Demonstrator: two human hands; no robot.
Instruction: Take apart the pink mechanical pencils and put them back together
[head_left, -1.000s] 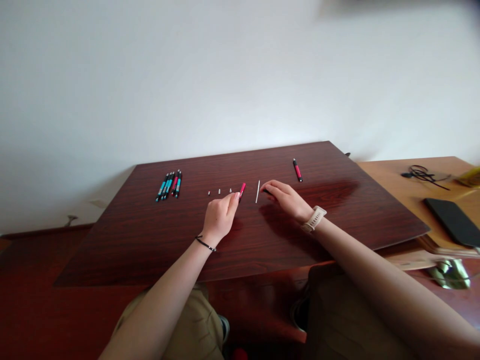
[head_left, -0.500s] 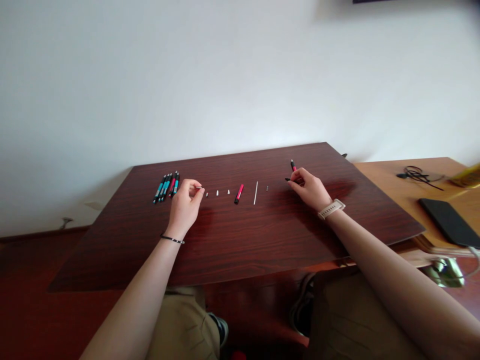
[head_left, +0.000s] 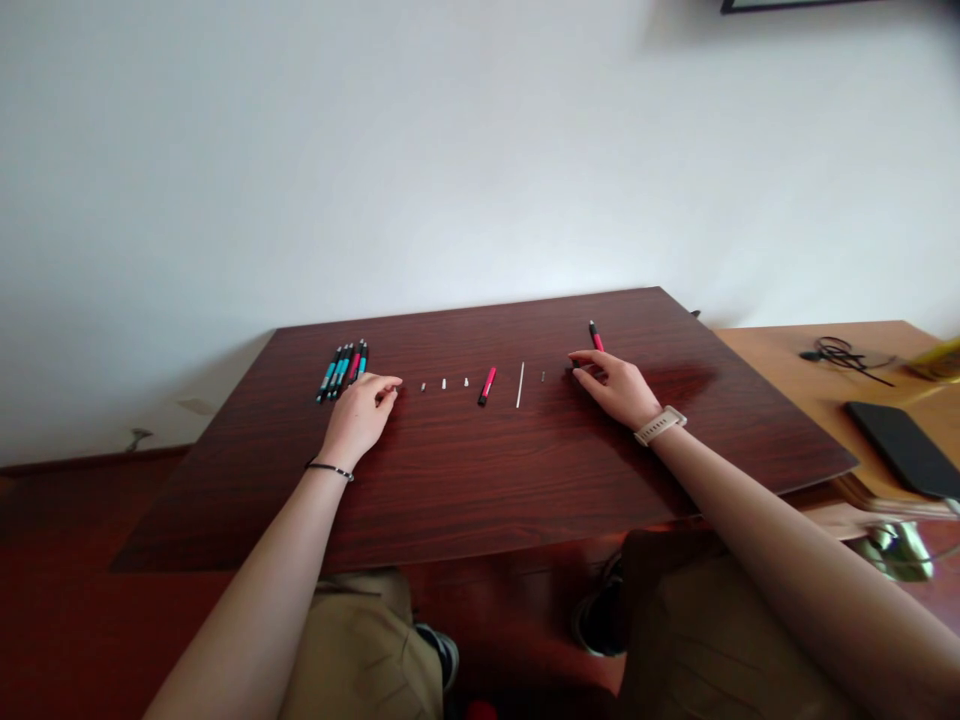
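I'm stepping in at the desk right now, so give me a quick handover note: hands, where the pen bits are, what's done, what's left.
Left hand: flat on the table, fingertips near the small white parts; holds nothing visible.
Right hand: fingertips on a small dark piece, beside the red pen.
Laid out in a row: pink barrel, white refill, tiny dark part.
Done: pen bundle lies far left.
Left: the loose parts lie unjoined.

Glossy dark wood table [head_left: 525,470], smooth plastic pens [head_left: 343,368], matt wall [head_left: 375,150]
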